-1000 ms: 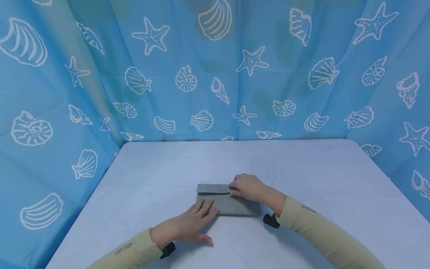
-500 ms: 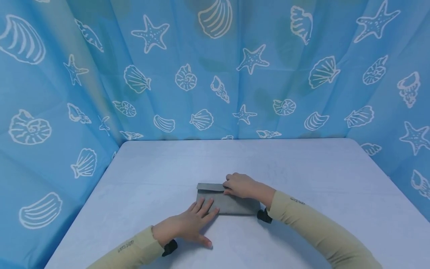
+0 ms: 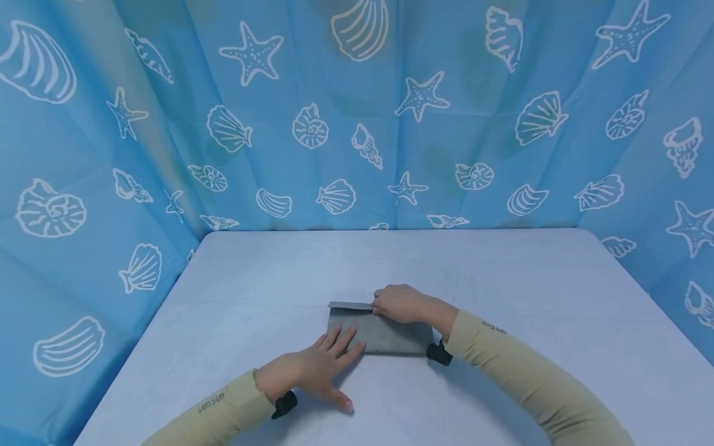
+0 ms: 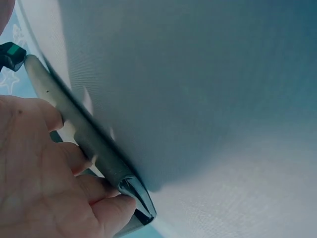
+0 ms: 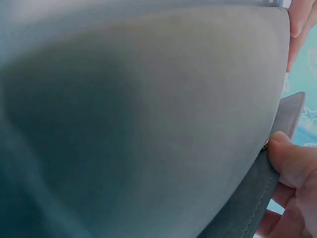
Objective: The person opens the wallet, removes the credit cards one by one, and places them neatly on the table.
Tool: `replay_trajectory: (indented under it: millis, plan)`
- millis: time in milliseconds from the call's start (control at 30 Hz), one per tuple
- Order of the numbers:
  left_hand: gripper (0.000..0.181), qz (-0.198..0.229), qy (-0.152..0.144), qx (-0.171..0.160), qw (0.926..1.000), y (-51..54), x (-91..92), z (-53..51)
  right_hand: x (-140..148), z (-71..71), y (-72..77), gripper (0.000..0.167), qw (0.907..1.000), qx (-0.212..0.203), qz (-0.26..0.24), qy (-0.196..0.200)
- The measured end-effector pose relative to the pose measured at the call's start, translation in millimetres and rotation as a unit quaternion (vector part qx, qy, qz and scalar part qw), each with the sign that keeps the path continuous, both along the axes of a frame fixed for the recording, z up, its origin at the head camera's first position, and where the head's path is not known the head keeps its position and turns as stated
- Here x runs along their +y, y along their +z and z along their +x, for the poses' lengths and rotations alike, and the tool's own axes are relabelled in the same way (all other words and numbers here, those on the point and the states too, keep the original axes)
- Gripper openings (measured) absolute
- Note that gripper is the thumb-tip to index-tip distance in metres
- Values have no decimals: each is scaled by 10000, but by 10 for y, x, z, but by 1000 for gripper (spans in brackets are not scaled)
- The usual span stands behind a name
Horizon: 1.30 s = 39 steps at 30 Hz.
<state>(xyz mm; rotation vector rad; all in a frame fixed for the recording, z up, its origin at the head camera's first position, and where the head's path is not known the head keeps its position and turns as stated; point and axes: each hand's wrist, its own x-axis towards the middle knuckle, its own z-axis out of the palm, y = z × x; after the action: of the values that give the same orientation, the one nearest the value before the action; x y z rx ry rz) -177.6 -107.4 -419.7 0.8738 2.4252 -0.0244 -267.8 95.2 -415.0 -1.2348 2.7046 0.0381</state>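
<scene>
Rests the left hand on the near left part of a grey wallet, fingers straight and spread apart, thumb out to the side over the bench; pinches the flap of the wallet with the right hand, thumb and fingers clamped on it near the middle of the far side; holds it tilted up, so that from the head view only a narrow strip shows left of the knuckles.

Has the wallet lying flat on the pale bench, long side running left to right, well short of the far edge; shows, in the right wrist view, a line of stitching along the dark grey part of the flap, and just beside the thumb a small gold-coloured fitting, mostly hidden; shows, in the left wrist view, folded layers at a corner, just beside a fingertip.

Wears a pale yellow-green sleeve on each arm, left sleeve and right sleeve both bearing small dark print; carries a black device under the left wrist and a second black device under the right, just beside the near right corner of the wallet; faces a blue curtain with white shells and starfish, hanging behind and at both sides of the bench.
</scene>
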Motion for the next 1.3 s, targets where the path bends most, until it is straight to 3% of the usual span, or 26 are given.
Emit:
replay_trajectory:
  millis: [133,233,300,500,667,933,1000,1100,1167,1300]
  plan:
    - [100,-17,-62,22,10000,-3,-21,-11,84,-117,-20,26,9936,-654,-886,-269]
    - [99,-2,-110,10,9999,-9,-31,-21,166,-206,-33,26,9784,-1175,-1643,-437]
    - [99,12,-136,14,9999,-3,-36,-26,230,-245,-41,23,9715,-1333,-1894,-500]
    - [97,14,-63,-38,10000,23,-28,-20,499,-309,-47,20,9541,-1518,-2339,-1097]
    - [92,126,-28,-129,9998,8,-60,-46,640,-323,-59,8,9362,-1527,-2668,-1704]
    - [83,415,-88,-245,9988,39,-89,-84,728,-365,-94,4,9170,-1346,-2621,-2688]
    - [79,453,-136,-7,9989,38,-89,-85,739,-367,-84,9,9205,-1323,-2504,-2693]
    - [74,540,31,601,9967,29,-86,-89,774,-357,-75,18,9468,-1062,-2039,-2253]
    - [72,641,242,999,9926,13,-92,-111,835,-390,-139,25,9675,-775,-1704,-1701]
    - [70,777,724,1260,9863,-29,-129,-208,881,-377,-196,39,9856,-543,-1137,-1124]
